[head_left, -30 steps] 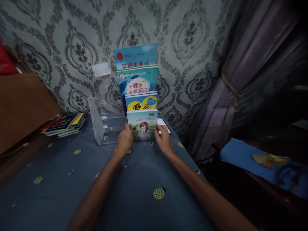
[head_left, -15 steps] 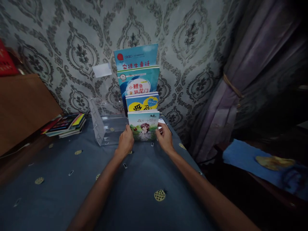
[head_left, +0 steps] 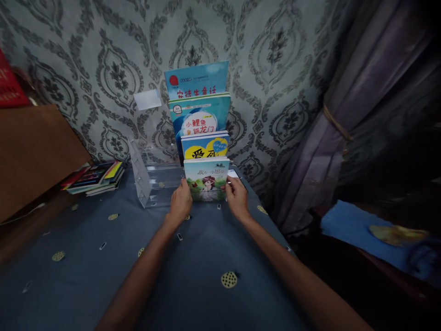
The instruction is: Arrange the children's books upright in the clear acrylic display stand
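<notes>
A small book (head_left: pixel 206 178) with a girl on a green and pale cover stands upright at the front of a clear tiered book rack (head_left: pixel 140 177). My left hand (head_left: pixel 181 201) grips its left edge, fingers partly hidden behind. At its right edge my right hand (head_left: pixel 236 197) is closed on it, thumb in front. Behind rise a yellow and blue book (head_left: pixel 206 148), a teal book (head_left: pixel 201 120) and a taller blue book (head_left: pixel 198 82), stepped upward toward the wall. The rack's left side panel and shelves are exposed.
Several stacked books (head_left: pixel 98 179) lie left of the rack, near a brown box (head_left: pixel 37 156). A phone-like object (head_left: pixel 233 174) shows partly behind my right hand. The blue patterned tablecloth (head_left: pixel 193 285) covers the table; a tied curtain (head_left: pixel 310 161) hangs at right.
The view has shifted very slightly. Both hands stay at the sides of the front book, and the books keep their places in the rack.
</notes>
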A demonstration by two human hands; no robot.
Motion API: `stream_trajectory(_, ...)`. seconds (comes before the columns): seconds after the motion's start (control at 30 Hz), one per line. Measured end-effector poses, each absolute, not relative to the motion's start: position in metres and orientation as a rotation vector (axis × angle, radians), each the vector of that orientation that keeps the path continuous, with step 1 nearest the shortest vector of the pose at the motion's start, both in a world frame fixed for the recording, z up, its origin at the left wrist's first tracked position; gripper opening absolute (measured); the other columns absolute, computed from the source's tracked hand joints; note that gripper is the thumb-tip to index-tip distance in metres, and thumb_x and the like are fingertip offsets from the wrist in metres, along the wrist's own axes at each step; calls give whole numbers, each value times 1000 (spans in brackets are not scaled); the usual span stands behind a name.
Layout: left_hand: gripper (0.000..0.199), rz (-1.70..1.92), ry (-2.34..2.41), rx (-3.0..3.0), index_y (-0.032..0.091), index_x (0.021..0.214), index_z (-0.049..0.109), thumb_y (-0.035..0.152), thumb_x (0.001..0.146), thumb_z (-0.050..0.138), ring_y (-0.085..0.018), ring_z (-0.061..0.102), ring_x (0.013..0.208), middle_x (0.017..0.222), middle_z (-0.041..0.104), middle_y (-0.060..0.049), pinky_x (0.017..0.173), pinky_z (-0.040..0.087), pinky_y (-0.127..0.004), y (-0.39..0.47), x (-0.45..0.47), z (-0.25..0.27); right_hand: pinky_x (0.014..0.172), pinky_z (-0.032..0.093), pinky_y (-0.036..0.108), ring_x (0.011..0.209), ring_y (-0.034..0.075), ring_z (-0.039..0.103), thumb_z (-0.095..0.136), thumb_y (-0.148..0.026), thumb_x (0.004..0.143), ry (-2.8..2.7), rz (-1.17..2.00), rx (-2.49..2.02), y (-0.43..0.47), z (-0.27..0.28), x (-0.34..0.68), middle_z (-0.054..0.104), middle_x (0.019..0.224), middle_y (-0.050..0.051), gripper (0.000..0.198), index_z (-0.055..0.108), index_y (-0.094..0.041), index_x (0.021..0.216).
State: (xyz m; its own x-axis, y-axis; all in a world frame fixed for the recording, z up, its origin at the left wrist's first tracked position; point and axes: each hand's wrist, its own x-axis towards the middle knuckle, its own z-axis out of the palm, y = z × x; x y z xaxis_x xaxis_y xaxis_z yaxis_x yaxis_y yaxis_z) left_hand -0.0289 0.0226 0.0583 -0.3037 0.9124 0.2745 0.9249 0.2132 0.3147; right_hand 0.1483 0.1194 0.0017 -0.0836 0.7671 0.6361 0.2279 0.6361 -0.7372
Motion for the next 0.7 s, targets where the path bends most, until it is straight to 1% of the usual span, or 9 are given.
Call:
stream_trajectory(0.13, 30, -684, -2409, -1845, 11, 121, 50, 8, 98, 31, -31, 71, 98, 108, 72, -20, 83, 51, -37, 23, -29, 57, 78, 58, 40, 80, 22, 68, 44, -24, 90, -1624, 585, -839, 120, 1, 149, 63, 102, 9, 37, 67, -19, 119)
stream_trajectory(0.27, 30, -636, -2396, -1829, 13, 120, 49, 7, 97, 31, -29, 72, 96, 107, 73, -18, 82, 52, -35, 23, -29, 55, 73, 60, 39, 76, 21, 68, 45, -25, 91, -1602, 639, -826, 118, 1, 148, 62, 105, 9, 36, 67, -19, 119)
stream_trajectory(0.4, 30, -601, -2380, -1827, 12, 120, 49, 6, 96, 32, -28, 72, 96, 107, 72, -18, 81, 52, -35, 23, -28, 54, 69, 62, 38, 77, 21, 69, 46, -26, 91, -1574, 700, -809, 119, 1, 149, 60, 108, 10, 37, 67, -19, 120)
stream_trajectory(0.53, 30, -605, -2388, -1841, 10, 119, 49, 4, 96, 31, -29, 72, 96, 107, 72, -19, 81, 53, -36, 23, -27, 55, 69, 63, 40, 78, 21, 69, 47, -28, 90, -1569, 729, -803, 121, 0, 149, 61, 110, 10, 37, 67, -21, 121)
stream_trajectory(0.7, 31, -632, -2393, -1838, 11, 119, 49, 4, 95, 32, -28, 72, 95, 106, 72, -19, 82, 53, -36, 23, -27, 55, 70, 63, 42, 79, 23, 68, 47, -27, 90, -1557, 746, -802, 120, 0, 148, 61, 112, 11, 39, 67, -22, 123)
